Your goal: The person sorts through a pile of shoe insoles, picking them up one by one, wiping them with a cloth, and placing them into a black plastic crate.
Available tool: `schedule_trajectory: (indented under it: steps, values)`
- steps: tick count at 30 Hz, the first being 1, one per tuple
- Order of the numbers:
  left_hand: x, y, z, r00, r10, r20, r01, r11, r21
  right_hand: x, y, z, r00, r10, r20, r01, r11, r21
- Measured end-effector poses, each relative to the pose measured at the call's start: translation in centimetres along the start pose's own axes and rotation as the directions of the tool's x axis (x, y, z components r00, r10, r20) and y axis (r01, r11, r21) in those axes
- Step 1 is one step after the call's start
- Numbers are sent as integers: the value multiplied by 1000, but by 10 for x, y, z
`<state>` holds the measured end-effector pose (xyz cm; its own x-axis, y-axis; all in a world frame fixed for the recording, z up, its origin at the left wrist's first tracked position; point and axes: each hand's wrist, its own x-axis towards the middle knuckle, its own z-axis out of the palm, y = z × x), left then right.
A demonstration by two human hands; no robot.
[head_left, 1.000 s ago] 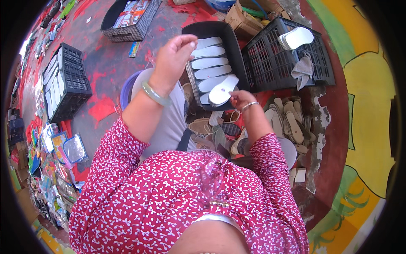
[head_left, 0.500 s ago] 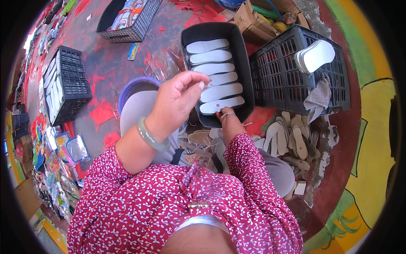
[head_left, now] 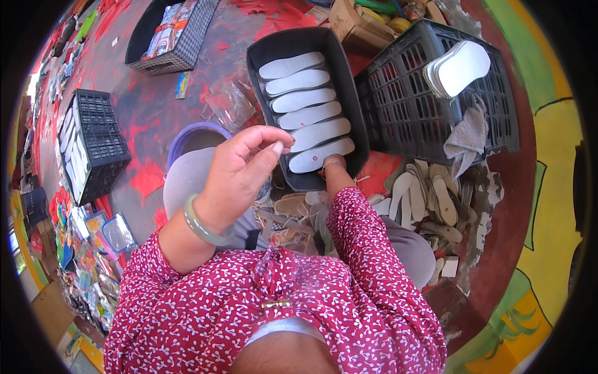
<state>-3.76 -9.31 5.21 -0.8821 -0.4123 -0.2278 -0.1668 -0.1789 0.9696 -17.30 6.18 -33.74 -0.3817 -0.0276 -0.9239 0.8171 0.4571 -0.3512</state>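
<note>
Near the middle, my left hand (head_left: pixel 246 165) hovers over the lower left rim of a black fabric box (head_left: pixel 356 81), a pale bangle on its wrist. Thumb and forefinger are pinched; whatever lies between them, if anything, is too small to name. The box holds a column of several white insoles (head_left: pixel 311 110). My right hand (head_left: pixel 334 166) reaches into the box's near end, against the nearest insole (head_left: pixel 299 163), which bears a small reddish round mark (head_left: pixel 314 158). The right fingers are mostly hidden. Another small red mark shows near the insole two places above.
A black plastic crate (head_left: pixel 398 93) stands right of the box, with stacked white insoles (head_left: pixel 461 68) and a grey cloth (head_left: pixel 468 134) on it. Loose insoles (head_left: pixel 442 202) pile below. A purple tub (head_left: pixel 180 142), a patterned box (head_left: pixel 180 59) and another crate (head_left: pixel 106 143) are leftward.
The view has shifted slightly, so the box sits a little further left. My right hand has moved further in by the nearest insole. The left hand keeps its pinch, slightly lower.
</note>
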Motion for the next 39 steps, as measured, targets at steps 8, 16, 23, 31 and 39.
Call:
schedule_trajectory:
  steps: [8, 16, 23, 31, 39]
  values:
    - [1, -5, 2, 1000, -1, 2, 1, 997, 72, -60, -23, 17, 993, -60, 103, 104, 858, -502]
    - [17, -21, 9, 996, 51, 69, -62, 983, 172, -150, -84, -66, 883, 18, 468, 441, 304, -844]
    - [22, -32, 27, 990, 106, 88, -125, 958, 258, -279, -111, -262, 883, -206, 422, 455, 155, -877]
    - [42, -43, 44, 987, 128, 97, -155, 923, 352, -149, 68, -582, 875, -431, -222, -301, -124, -946]
    - [42, -46, 46, 988, 138, 72, -155, 857, 491, -56, 145, -539, 844, -425, -327, -160, 383, -910]
